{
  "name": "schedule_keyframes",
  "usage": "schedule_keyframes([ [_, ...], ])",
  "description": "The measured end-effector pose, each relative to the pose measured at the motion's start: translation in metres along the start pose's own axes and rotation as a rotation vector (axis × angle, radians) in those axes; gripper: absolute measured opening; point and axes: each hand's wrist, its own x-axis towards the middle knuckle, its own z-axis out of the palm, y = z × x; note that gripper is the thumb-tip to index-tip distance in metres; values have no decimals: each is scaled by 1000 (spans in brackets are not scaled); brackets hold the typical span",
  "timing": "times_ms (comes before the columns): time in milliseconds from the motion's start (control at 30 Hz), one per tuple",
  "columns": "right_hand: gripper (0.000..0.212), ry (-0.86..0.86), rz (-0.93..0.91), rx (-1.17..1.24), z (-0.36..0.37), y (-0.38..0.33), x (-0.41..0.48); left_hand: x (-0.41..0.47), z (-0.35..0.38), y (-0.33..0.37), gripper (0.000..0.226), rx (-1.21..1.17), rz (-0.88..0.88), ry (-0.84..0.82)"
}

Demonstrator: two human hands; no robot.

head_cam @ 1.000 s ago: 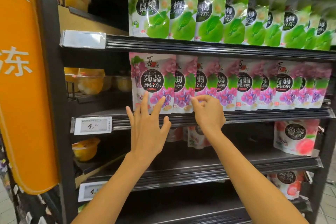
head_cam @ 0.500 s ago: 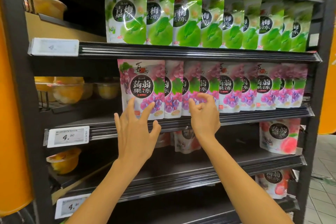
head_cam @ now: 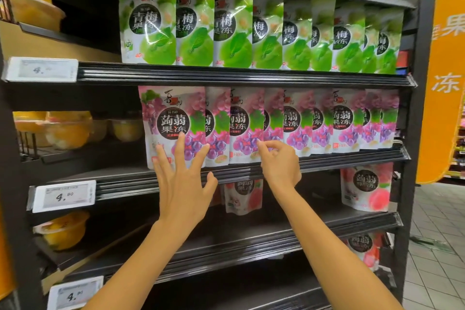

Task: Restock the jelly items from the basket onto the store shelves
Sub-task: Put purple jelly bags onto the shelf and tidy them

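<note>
The grape jelly pouches stand upright along the middle shelf. The left hand, fingers spread, presses the front pouch flat; the right hand pinches a neighbouring pouch's lower edge, likely squaring the row.

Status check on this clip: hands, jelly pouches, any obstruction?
Left hand open, fingers spread on the front purple pouch. Right hand pinching at a neighbouring pouch's lower edge. Purple row standing full. Nothing in the way.
</note>
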Motion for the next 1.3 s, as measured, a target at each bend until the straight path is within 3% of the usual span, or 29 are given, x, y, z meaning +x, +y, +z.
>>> schedule_keyframes([
  [333,32,89,87,61,-17,10,19,1,3,7,59,13,-32,-4],
  [700,17,119,166,86,-23,19,32,4,7,15,61,32,-46,-28],
  [967,19,105,109,155,-29,22,23,-1,6,16,58,30,-29,1],
  [1100,18,55,14,248,-26,21,0,-14,3,23,54,-67,-17,39],
  [1300,37,-138,1,385,-20,38,-46,-53,9,27,33,-258,59,180],
])
